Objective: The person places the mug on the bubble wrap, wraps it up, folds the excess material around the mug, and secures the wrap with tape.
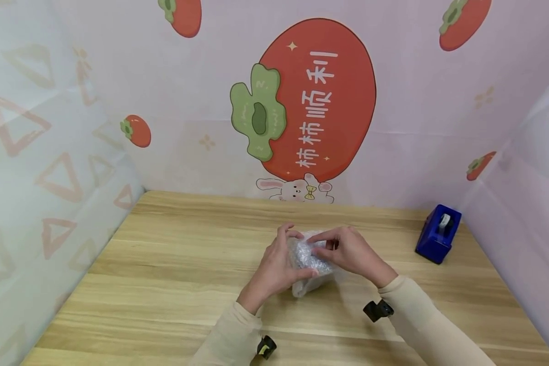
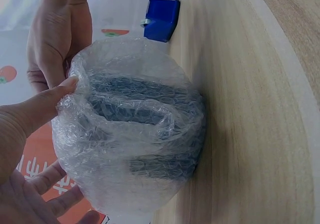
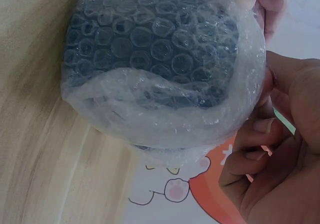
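A bundle (image 1: 305,259) in clear bubble wrap stands on the wooden table before me. Through the layers shows something dark (image 3: 145,43), its kind hidden by the wrap. My left hand (image 1: 274,267) holds the bundle from the left, thumb at the near upper edge and fingers round the far side. From the right, my right hand (image 1: 352,252) pinches the bubble wrap at the top with bent fingers. In the left wrist view, loose folds of bubble wrap (image 2: 125,149) overlap across the side of the bundle.
A blue tape dispenser (image 1: 439,234) stands at the table's right, near the back. The wooden table (image 1: 164,264) meets a printed backdrop (image 1: 187,91) behind, with hung sheets on the left and right sides.
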Demonstrator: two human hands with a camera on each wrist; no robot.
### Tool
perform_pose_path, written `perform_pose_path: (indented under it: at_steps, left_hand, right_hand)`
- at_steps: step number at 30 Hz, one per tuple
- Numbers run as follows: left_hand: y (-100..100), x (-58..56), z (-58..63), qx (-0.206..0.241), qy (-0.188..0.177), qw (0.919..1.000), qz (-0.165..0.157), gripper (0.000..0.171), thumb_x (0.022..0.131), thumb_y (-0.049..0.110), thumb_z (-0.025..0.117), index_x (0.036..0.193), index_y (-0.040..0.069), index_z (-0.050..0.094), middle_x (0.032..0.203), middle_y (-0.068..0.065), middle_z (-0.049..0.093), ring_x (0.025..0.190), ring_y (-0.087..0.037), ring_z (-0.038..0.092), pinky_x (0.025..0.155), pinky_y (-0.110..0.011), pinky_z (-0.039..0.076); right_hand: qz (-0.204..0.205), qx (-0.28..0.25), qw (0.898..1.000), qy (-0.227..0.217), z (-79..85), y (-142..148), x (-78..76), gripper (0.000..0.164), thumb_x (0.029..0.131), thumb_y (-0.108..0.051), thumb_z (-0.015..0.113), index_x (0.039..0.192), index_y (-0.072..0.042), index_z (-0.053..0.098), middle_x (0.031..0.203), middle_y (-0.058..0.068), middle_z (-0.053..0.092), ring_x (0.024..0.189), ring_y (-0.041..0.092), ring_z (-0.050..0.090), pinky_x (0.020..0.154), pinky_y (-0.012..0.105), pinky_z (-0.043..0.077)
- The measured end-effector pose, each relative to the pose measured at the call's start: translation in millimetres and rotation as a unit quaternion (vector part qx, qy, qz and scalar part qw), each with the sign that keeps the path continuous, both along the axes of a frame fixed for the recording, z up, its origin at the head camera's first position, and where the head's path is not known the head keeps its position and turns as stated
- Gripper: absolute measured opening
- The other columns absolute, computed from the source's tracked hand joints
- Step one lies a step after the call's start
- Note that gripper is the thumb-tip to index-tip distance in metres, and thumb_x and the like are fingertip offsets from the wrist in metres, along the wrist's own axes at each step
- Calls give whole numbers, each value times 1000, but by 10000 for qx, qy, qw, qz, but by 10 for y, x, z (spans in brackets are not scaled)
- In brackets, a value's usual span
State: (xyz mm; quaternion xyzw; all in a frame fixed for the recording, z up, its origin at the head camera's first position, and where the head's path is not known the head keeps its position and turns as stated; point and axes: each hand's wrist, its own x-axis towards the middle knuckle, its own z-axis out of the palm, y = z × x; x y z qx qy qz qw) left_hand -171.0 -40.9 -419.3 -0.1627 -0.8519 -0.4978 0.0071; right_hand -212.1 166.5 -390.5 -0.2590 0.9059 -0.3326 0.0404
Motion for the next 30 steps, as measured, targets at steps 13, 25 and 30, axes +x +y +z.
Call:
perform_pose_path:
  at_steps: [13, 25, 30]
  left_hand:
    - [1, 4, 15, 0, -64, 10000, 7, 104, 73, 21, 94, 151, 9, 25, 136, 0, 54, 128, -31, 50, 107, -57, 38]
    - [-7, 0, -10, 41, -51, 10000, -47, 104, 74, 21, 93, 151, 8, 25, 138, -1, 53, 130, -32, 49, 108, -57, 38]
    - [-12, -2, -6, 83, -14, 9999, -58, 104, 74, 22, 94, 151, 8, 25, 136, 0, 54, 129, -30, 49, 108, -56, 38]
  right_hand:
    - [-115, -113, 9989, 438, -44, -3, 21, 23, 84, -14, 84, 108, -14, 81, 66, -12, 62, 58, 7, 53, 50, 25, 48]
    - [-33, -87, 9991, 414, -15, 3, -3, 58, 82, -18, 87, 136, -15, 65, 61, -10, 54, 53, 8, 48, 47, 24, 40]
    - [-213, -362, 9991, -17, -17, 18, 7, 53, 86, -18, 83, 133, -9, 60, 57, -7, 52, 49, 8, 45, 45, 24, 36]
